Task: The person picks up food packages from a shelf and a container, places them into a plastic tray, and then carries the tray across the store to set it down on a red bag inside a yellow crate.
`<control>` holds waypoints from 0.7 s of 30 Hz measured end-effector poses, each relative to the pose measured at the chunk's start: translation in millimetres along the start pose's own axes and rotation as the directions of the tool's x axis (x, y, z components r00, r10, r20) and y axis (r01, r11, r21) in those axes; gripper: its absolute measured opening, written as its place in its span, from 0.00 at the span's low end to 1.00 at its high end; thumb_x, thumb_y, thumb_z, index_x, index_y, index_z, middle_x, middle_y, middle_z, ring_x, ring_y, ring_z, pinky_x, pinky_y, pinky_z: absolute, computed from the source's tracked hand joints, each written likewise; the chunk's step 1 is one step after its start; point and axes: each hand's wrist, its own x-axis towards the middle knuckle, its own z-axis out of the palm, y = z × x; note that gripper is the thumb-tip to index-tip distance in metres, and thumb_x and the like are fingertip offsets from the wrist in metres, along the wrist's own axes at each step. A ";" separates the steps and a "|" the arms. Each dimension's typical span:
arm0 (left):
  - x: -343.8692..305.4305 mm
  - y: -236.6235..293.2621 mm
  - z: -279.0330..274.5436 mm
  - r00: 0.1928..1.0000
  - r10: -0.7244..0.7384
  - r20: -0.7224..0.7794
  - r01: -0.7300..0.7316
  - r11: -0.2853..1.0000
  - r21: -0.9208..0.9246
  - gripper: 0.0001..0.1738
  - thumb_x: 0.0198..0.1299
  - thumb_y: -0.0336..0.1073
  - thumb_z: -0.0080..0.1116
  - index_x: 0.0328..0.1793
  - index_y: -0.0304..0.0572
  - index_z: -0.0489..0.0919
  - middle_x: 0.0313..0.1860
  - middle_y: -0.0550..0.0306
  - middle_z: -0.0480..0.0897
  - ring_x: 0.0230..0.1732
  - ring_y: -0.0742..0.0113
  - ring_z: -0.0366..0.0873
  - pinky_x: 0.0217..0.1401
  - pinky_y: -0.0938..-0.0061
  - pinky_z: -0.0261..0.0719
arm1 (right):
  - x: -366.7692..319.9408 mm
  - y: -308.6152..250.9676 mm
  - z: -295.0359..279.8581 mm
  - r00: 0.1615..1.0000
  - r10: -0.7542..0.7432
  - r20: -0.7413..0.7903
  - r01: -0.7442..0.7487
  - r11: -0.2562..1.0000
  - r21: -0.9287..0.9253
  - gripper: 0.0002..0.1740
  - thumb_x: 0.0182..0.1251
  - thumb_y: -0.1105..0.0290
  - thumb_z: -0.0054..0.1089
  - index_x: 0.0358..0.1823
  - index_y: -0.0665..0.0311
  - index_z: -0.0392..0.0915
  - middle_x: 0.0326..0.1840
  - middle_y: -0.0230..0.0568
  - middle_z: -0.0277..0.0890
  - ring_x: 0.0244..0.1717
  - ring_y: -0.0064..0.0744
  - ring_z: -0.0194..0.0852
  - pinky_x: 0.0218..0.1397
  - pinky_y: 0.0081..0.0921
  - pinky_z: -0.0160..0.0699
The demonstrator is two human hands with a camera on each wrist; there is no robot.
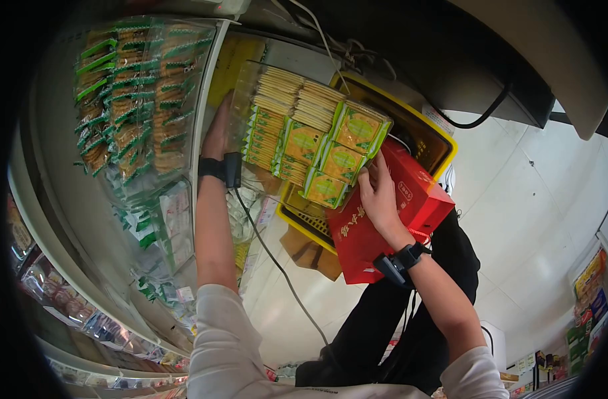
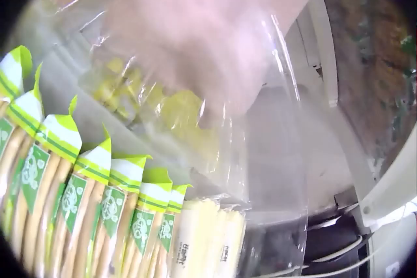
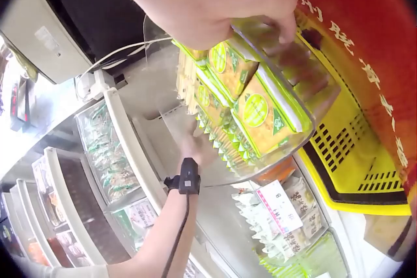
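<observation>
A clear plastic bin full of packed crackers is tilted between both hands. The packets have green and yellow wrappers, with paler ones stacked along one side. My right hand grips the bin's right end; in the right wrist view its thumb is at the rim and fingers show through the outer wall. On the opposite end is my left hand, against the outside of the bin. The left wrist view shows that hand blurred through the plastic, its fingers hidden.
Under the bin and to its right stand a yellow basket and a red box with white lettering. Shelf bins of green-trimmed packets are on the left. A cable hangs at the top, near a dark counter.
</observation>
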 end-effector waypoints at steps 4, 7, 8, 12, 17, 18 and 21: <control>-27.0 31.2 47.9 0.996 0.017 -0.091 -0.012 0.999 0.052 0.35 0.76 0.53 0.53 0.79 0.37 0.67 0.70 0.58 0.74 0.67 0.69 0.71 0.69 0.75 0.67 | 2.1 19.5 4.4 0.991 0.134 0.001 -0.129 0.955 0.265 0.41 0.69 0.76 0.57 0.82 0.66 0.52 0.70 0.62 0.69 0.66 0.46 0.75 0.69 0.37 0.75; -15.7 24.9 32.3 0.990 0.118 -0.074 -0.086 0.935 0.344 0.31 0.73 0.50 0.58 0.73 0.35 0.73 0.62 0.59 0.79 0.59 0.71 0.75 0.62 0.75 0.72 | 7.9 19.5 2.1 0.980 0.193 0.045 -0.197 0.975 0.103 0.43 0.67 0.78 0.58 0.83 0.65 0.51 0.71 0.60 0.66 0.69 0.43 0.71 0.70 0.36 0.74; -3.8 19.0 20.1 0.988 0.146 -0.046 -0.110 0.885 0.452 0.30 0.72 0.48 0.59 0.71 0.35 0.75 0.59 0.60 0.81 0.56 0.71 0.76 0.59 0.75 0.73 | 10.1 17.4 1.7 0.977 0.206 0.058 -0.206 0.979 -0.001 0.44 0.67 0.79 0.59 0.83 0.65 0.50 0.71 0.59 0.66 0.69 0.42 0.69 0.71 0.36 0.74; 11.3 17.1 5.6 0.979 0.099 -0.179 -0.006 0.888 0.461 0.27 0.69 0.44 0.61 0.69 0.36 0.78 0.55 0.59 0.83 0.53 0.70 0.77 0.54 0.74 0.74 | 11.6 13.1 4.3 0.978 0.196 0.077 -0.206 0.966 0.155 0.45 0.67 0.81 0.57 0.84 0.62 0.48 0.73 0.59 0.65 0.73 0.42 0.66 0.73 0.37 0.71; -2.4 9.8 13.5 0.868 0.454 -0.203 -0.290 0.793 0.536 0.31 0.71 0.43 0.60 0.76 0.35 0.71 0.66 0.44 0.79 0.57 0.62 0.80 0.62 0.71 0.75 | 11.0 6.8 7.9 0.967 0.198 0.163 -0.245 0.898 0.366 0.49 0.67 0.82 0.54 0.86 0.60 0.40 0.73 0.56 0.66 0.74 0.40 0.66 0.73 0.34 0.70; -7.7 11.7 21.9 0.847 0.460 -0.268 -0.264 0.800 0.539 0.32 0.71 0.42 0.59 0.77 0.35 0.69 0.68 0.42 0.79 0.58 0.60 0.80 0.64 0.71 0.75 | 11.2 3.1 7.6 0.963 0.208 0.170 -0.257 0.899 0.355 0.50 0.67 0.82 0.54 0.86 0.60 0.37 0.73 0.55 0.66 0.73 0.39 0.67 0.72 0.33 0.70; -43.5 56.0 73.1 0.844 0.259 -0.469 -0.072 0.922 0.379 0.34 0.70 0.36 0.55 0.81 0.36 0.65 0.70 0.40 0.77 0.61 0.58 0.79 0.64 0.70 0.75 | 13.4 2.7 5.4 0.951 0.258 0.172 -0.301 0.898 0.320 0.53 0.67 0.83 0.54 0.86 0.60 0.30 0.71 0.53 0.68 0.70 0.38 0.71 0.71 0.31 0.71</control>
